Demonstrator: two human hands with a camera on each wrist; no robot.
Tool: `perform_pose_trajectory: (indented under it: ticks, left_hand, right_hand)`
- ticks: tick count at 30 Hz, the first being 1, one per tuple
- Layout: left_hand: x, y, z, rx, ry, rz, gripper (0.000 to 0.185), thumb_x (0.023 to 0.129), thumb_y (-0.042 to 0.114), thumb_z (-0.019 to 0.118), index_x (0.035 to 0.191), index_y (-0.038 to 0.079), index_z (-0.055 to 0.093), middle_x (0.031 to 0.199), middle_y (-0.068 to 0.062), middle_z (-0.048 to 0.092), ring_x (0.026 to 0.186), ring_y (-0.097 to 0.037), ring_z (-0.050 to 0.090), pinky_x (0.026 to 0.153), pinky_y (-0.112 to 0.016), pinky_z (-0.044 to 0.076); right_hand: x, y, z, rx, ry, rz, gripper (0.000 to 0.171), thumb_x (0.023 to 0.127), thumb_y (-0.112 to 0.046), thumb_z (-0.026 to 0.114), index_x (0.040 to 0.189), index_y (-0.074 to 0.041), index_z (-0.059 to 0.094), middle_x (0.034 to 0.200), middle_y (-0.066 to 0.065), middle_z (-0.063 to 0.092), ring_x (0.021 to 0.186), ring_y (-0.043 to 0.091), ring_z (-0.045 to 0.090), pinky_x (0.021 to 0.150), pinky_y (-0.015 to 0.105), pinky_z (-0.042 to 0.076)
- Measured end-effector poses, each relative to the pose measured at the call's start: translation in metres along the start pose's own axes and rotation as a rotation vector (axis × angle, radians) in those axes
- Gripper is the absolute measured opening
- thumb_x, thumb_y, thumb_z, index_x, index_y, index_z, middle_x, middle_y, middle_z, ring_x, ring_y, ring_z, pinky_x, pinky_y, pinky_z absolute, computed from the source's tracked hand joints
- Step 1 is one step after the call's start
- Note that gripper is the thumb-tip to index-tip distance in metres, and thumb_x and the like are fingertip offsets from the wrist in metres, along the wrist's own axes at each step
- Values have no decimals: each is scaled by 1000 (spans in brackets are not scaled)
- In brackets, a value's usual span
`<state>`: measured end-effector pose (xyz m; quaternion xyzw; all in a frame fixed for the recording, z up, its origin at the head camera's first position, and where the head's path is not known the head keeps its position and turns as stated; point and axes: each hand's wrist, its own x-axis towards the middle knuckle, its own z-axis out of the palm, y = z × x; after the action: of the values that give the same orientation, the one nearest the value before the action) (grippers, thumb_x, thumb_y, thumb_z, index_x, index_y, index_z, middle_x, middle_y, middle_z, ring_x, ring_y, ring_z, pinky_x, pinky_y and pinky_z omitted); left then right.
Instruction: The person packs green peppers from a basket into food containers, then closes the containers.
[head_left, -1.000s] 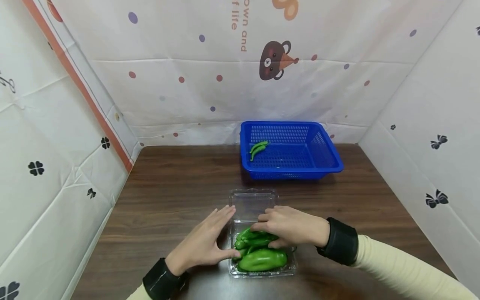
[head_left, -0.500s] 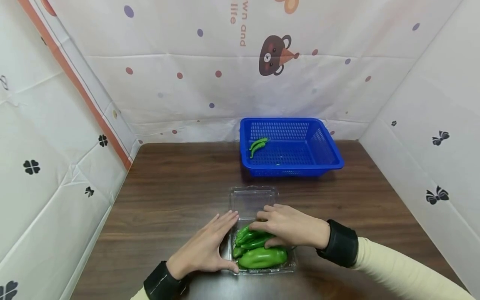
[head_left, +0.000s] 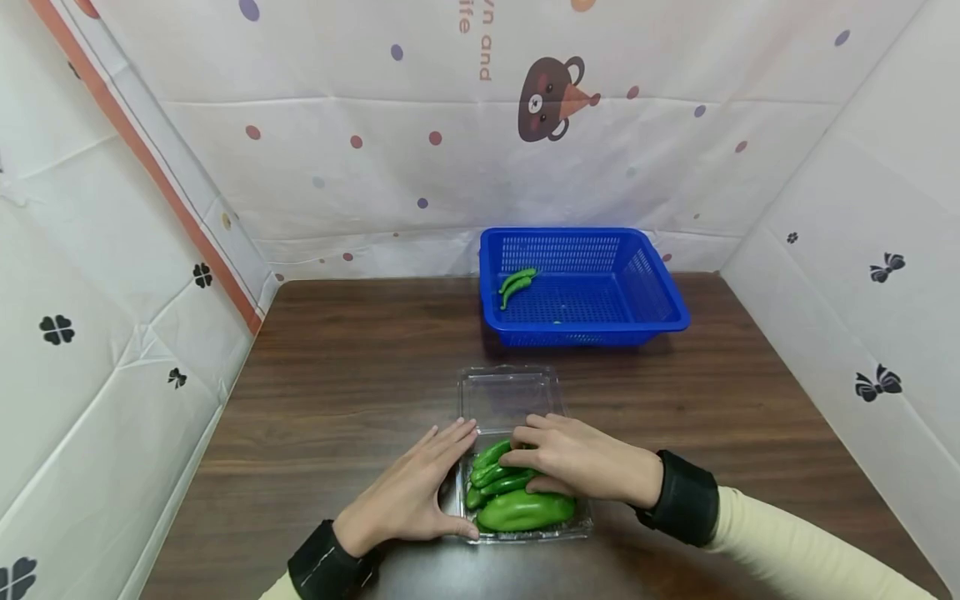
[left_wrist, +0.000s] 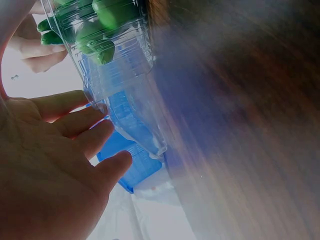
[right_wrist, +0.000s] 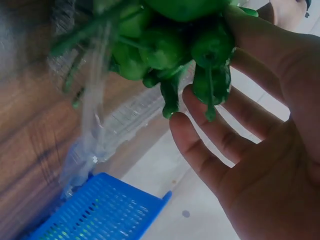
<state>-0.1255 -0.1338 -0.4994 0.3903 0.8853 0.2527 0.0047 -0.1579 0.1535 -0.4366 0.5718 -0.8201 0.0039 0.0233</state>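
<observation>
Steadying the clear plastic box on the counter, the left hand lies flat with straight fingers against its left wall. The right hand curls over the green peppers piled inside, pinching the top ones. Peppers look light, firm and glossy-slick; the thin box likely flexes, so grasp each pepper mid-body.

Green peppers in clear box under the hands; blue mesh basket beyond; dark brown wood-grain surface; white dotted backdrop.
</observation>
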Motion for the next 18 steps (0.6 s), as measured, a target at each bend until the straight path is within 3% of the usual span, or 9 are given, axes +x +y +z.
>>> perform_pose_trajectory:
  ticks: [18]
  left_hand:
    - [0,0,0,-15,-21,-20,122,73,77,74,158,-1,34,168,-10,26,154,-29,24,123,-55,22]
  right_hand:
    - [-7,2,7,70,13,34,47,95,-41,74,136,-20,66,118,-4,66,98,12,56,80,30,55]
